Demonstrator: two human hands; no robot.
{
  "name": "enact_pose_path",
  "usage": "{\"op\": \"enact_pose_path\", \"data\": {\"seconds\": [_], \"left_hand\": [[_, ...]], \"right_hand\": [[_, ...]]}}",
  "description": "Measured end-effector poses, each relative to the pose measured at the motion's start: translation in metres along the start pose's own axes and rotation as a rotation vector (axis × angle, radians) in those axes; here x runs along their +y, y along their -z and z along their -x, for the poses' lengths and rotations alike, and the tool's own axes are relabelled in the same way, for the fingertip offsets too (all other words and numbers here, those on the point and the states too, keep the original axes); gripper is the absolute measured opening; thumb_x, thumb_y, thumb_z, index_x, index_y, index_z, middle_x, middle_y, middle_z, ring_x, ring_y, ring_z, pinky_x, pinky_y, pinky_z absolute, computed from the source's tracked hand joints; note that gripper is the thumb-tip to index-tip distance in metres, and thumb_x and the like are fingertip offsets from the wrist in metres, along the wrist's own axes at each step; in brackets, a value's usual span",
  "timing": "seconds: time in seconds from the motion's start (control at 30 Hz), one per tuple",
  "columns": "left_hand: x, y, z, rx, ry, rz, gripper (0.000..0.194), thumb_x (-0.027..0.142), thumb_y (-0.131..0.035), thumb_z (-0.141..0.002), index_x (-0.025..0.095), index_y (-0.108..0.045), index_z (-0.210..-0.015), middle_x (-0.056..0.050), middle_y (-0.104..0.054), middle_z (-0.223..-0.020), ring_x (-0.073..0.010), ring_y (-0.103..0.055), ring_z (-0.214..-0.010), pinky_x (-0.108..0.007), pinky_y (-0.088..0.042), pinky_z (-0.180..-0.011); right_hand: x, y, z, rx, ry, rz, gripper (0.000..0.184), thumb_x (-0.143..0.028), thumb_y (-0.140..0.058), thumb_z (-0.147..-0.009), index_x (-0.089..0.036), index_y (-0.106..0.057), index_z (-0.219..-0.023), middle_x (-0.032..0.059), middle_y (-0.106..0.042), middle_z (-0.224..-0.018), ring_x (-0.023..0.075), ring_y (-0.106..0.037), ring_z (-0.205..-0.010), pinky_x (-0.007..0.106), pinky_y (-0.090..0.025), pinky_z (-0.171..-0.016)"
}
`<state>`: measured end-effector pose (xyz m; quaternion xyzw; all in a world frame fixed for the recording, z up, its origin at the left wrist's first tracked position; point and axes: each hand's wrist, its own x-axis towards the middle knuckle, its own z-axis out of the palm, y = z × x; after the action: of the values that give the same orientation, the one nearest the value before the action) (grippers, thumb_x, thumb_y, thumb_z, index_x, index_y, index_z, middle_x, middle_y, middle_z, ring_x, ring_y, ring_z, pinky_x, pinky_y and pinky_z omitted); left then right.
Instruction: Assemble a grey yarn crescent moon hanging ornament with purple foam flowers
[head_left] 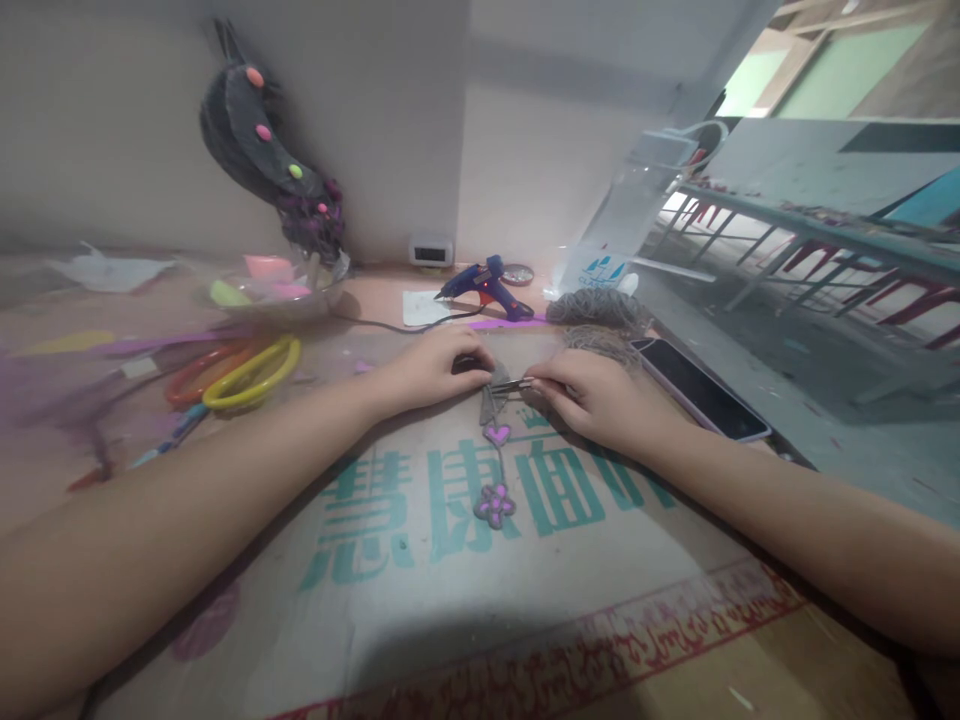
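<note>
My left hand (431, 368) lies curled on the cardboard sheet (420, 600), its fingertips pinching the top of a small grey craft piece (493, 392). My right hand (592, 395) is closed in a pinch on a thin grey stem (514, 384) that meets the same piece. From the piece a thin strand runs toward me to a purple heart (496, 434) and a purple flower (495, 505), both lying flat on the cardboard.
A blue glue gun (487, 285) with its cord stands behind the hands. A phone (701, 388) lies at the right, grey fuzzy stems (596, 310) beyond it. Yellow and orange scissors (240, 372) and a bowl (262, 292) sit left. A dark decorated ornament (262, 150) hangs on the wall.
</note>
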<state>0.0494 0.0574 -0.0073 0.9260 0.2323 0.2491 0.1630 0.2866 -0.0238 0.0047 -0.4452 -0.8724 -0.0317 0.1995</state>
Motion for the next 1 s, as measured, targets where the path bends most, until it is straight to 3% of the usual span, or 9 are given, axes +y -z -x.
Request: {"op": "enact_pose_path", "data": {"seconds": [1.0], "left_hand": [[-0.0011,-0.0006,-0.0002,-0.006,0.017,-0.008,0.015,0.026,-0.06,-0.087,0.017,-0.068,-0.095,-0.008,-0.071,-0.1,-0.0229,-0.062,-0.101,-0.038,-0.047,-0.092]], "right_hand": [[-0.0029,0.0017,0.0005,-0.017,0.051,0.015,0.025,-0.028,-0.051,-0.092,-0.017,-0.073,-0.093,0.0074,-0.071,-0.08,0.0199,-0.062,-0.077,0.031,-0.043,-0.071]]}}
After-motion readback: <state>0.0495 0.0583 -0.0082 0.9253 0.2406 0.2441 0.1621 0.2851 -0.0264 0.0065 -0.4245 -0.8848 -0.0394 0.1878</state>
